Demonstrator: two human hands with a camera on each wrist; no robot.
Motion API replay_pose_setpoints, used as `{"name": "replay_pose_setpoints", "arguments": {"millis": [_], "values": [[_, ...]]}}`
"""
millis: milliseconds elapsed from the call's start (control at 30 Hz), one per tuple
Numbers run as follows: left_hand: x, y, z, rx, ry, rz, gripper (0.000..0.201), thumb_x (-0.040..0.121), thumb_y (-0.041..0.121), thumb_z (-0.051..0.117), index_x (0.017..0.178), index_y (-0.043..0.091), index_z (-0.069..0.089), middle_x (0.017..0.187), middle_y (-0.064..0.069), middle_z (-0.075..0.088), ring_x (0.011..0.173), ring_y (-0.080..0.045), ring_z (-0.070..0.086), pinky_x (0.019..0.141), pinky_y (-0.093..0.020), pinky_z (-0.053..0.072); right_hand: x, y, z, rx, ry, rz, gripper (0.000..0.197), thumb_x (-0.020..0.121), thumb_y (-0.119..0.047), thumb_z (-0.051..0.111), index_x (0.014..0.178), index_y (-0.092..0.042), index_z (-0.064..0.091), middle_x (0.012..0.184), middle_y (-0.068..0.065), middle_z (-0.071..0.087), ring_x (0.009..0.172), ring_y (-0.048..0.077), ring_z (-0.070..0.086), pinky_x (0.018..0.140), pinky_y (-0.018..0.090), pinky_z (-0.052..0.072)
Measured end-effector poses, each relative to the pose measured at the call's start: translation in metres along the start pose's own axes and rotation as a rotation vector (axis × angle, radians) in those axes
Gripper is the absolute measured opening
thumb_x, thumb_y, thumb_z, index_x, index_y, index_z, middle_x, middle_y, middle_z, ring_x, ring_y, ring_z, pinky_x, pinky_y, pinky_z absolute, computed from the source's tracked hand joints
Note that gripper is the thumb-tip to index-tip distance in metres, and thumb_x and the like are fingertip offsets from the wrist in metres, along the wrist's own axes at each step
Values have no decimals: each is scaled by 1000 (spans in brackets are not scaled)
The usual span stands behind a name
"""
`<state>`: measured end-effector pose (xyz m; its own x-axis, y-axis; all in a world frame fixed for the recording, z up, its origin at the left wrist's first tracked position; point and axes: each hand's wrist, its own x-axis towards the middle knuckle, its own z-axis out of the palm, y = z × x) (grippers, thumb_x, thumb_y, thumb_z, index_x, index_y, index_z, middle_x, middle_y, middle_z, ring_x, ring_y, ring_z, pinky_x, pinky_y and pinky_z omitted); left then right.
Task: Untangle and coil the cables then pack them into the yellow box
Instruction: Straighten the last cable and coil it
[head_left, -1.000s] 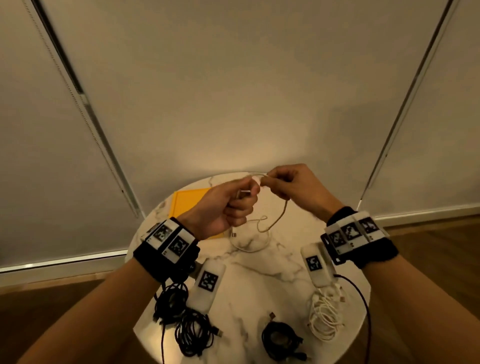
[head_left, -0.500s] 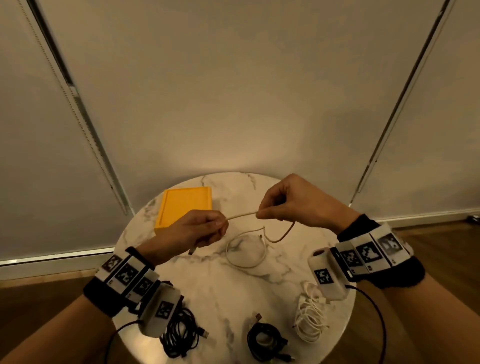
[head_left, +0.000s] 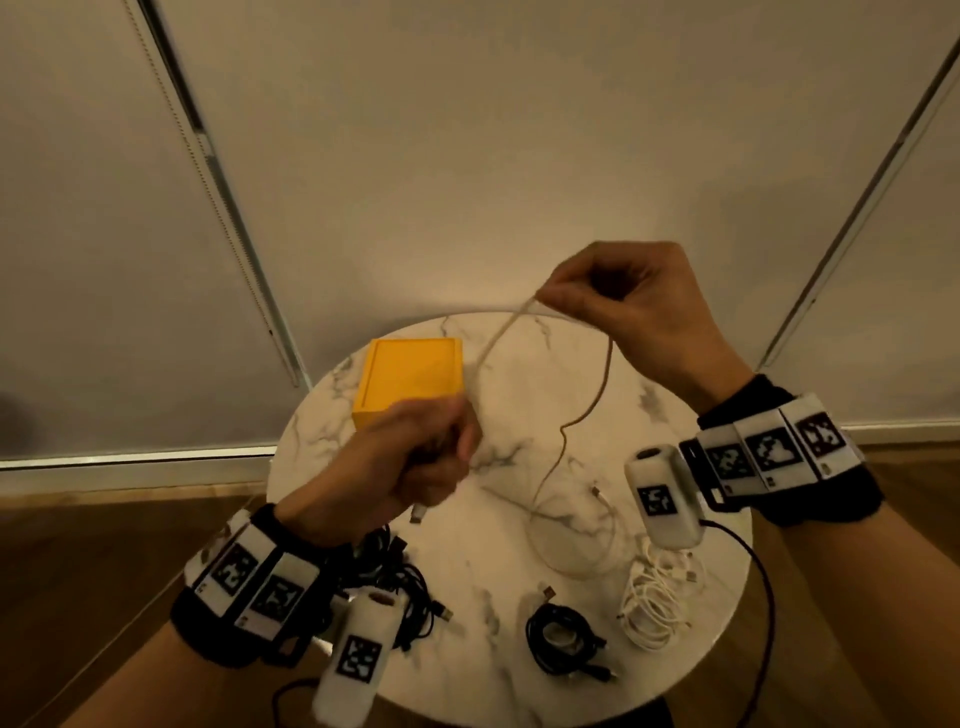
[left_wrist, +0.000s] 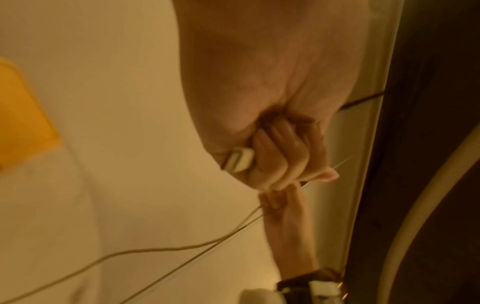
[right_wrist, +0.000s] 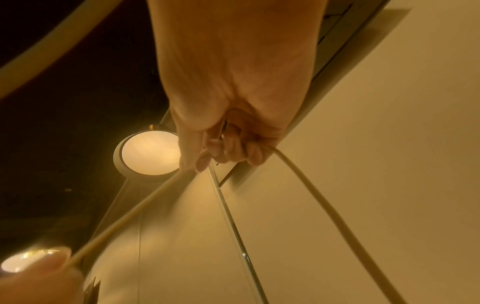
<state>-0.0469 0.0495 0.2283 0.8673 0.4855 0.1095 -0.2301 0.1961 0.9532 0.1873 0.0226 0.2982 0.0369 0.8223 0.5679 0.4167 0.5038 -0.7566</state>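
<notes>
Both hands grip one white cable (head_left: 597, 395): the left hand (head_left: 395, 467) fists its plug end low, the right hand (head_left: 618, 306) pinches it higher, far right. Its slack loops onto the worktop (head_left: 498, 571). The yellow box (head_left: 410, 376) sits far left.

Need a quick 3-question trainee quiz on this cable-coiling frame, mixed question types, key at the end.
1. True or false: the yellow box already holds a cable.
2. Which hand grips the end of the white cable with its connector? A) left hand B) right hand
3. How many bundles on the marble table are black, counting the pile under the left wrist as one?

Key: 1 false, it looks empty; 2 A; 3 two: the black pile and the black coil; the white bundle lies beside them.
</notes>
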Motion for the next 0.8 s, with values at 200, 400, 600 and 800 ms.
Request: {"name": "replay_pose_setpoints", "arguments": {"millis": [200, 400, 600, 800], "values": [[9, 60, 9, -129, 143, 250, 36, 94, 33, 35, 69, 20, 57, 45, 9, 23, 40, -8, 14, 42, -24, 13, 0, 20, 25, 87, -68, 125, 21, 92, -15, 62, 85, 2, 69, 61, 21, 54, 51, 22, 44, 47, 25, 39], [11, 54, 6, -126, 172, 310, 32, 98, 27, 31, 82, 15, 56, 47, 11, 38, 36, -1, 29, 42, -24, 14, -57, 34, 68, 231, -106, 260, 28, 99, -17, 50, 85, 4, 63, 52, 15, 48, 43, 20, 41, 48, 30, 37], [-18, 52, -6, -186, 223, 389, 34, 99, 25, 25, 87, 13, 55, 49, 10, 36, 36, -4, 28, 41, -20, 23, -91, 61, 80, 288, -135, 344, 28, 98, -17, 51, 84, 4, 63, 50, 12, 44, 44, 21, 37, 51, 33, 34], [-17, 78, -16, -173, 440, 518, 37, 101, 24, 26, 94, 12, 60, 59, 9, 45, 46, -3, 38, 46, -17, 34, -54, 77, 59, 250, -114, 389, 20, 91, -10, 59, 77, 1, 67, 56, 14, 42, 47, 14, 36, 47, 25, 31]]}}
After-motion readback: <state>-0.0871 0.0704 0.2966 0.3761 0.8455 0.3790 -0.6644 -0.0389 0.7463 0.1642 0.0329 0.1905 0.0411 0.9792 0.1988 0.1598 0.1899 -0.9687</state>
